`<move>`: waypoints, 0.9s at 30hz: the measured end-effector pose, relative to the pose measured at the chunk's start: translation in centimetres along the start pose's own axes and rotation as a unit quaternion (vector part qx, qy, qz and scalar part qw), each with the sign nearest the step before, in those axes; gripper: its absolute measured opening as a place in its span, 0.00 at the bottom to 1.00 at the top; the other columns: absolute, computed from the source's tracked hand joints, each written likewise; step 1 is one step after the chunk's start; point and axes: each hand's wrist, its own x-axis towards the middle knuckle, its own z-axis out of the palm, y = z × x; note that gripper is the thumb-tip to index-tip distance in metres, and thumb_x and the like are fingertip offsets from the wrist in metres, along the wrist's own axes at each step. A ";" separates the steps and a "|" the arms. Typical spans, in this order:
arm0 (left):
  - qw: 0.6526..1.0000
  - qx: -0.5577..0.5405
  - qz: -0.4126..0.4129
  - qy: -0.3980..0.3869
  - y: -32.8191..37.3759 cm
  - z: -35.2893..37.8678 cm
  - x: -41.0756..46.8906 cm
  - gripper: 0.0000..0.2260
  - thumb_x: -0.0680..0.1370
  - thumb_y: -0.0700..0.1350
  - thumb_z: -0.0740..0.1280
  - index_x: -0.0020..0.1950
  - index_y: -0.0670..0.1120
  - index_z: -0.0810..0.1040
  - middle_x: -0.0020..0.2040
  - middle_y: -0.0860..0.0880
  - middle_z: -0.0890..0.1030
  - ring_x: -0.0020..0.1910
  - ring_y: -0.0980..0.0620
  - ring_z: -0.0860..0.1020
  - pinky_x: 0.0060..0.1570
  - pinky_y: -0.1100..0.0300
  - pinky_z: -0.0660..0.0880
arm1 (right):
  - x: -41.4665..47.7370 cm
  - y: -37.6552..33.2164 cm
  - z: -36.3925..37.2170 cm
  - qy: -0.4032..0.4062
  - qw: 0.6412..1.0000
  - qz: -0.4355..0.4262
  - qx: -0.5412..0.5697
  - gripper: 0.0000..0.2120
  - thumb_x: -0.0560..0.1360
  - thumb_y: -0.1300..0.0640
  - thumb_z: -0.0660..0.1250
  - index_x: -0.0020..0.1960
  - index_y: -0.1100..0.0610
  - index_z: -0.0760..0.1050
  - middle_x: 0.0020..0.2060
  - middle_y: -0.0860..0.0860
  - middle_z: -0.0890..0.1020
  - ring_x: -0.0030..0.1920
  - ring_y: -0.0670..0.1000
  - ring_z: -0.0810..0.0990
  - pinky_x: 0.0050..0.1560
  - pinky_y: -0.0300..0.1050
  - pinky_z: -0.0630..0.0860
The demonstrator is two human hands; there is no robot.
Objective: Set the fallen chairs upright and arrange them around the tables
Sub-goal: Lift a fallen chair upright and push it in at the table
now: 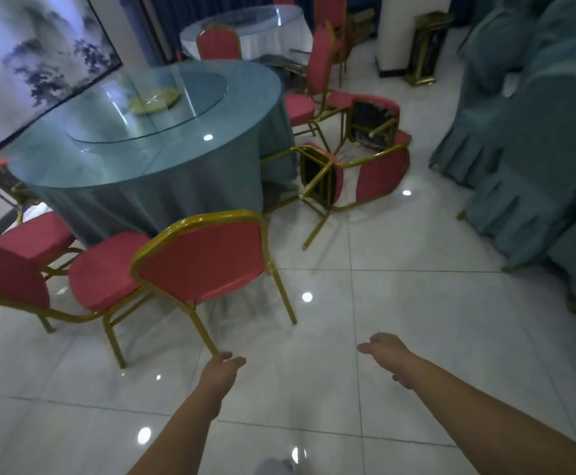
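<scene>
Two fallen chairs [379,176] [375,120] lie beside table [211,180]; left hand [219,371], right hand [387,351] empty, fingers loose.

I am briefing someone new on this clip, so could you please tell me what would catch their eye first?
Two red, gold-framed fallen chairs lie piled together on the white floor just right of the round teal table. Nearer, an upright red chair stands beside that table, and the left hand and right hand stretch forward, empty.

We see an upright chair [204,258] before the table [163,180] — on its right, a fallen chair [379,176] before a second fallen chair [375,120].
</scene>
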 end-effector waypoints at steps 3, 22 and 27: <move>0.996 0.062 0.032 -0.048 4.6 3.5 1.8 0.23 0.77 0.47 0.71 0.70 0.44 0.72 0.68 0.42 0.72 0.58 0.45 0.72 0.61 0.51 0.71 | 1.3 0.4 -5.0 0.050 0.999 -0.017 0.010 0.33 0.76 0.50 0.70 0.76 0.61 0.63 0.73 0.56 0.67 0.71 0.57 0.68 0.66 0.48 0.66; 0.943 0.203 0.108 -0.242 41.5 28.8 22.6 0.23 0.78 0.44 0.69 0.72 0.40 0.69 0.70 0.40 0.71 0.64 0.44 0.73 0.56 0.60 0.67 | 17.7 -15.7 -31.8 0.199 0.978 0.019 0.057 0.24 0.76 0.49 0.70 0.69 0.52 0.69 0.70 0.57 0.69 0.59 0.52 0.71 0.56 0.45 0.69; 0.931 0.244 0.121 -0.244 49.5 34.5 28.2 0.23 0.78 0.42 0.69 0.72 0.43 0.69 0.63 0.43 0.73 0.55 0.48 0.73 0.52 0.60 0.68 | 24.3 -16.9 -37.2 0.199 0.977 0.041 0.068 0.22 0.75 0.49 0.71 0.66 0.50 0.70 0.69 0.57 0.70 0.57 0.50 0.71 0.54 0.44 0.69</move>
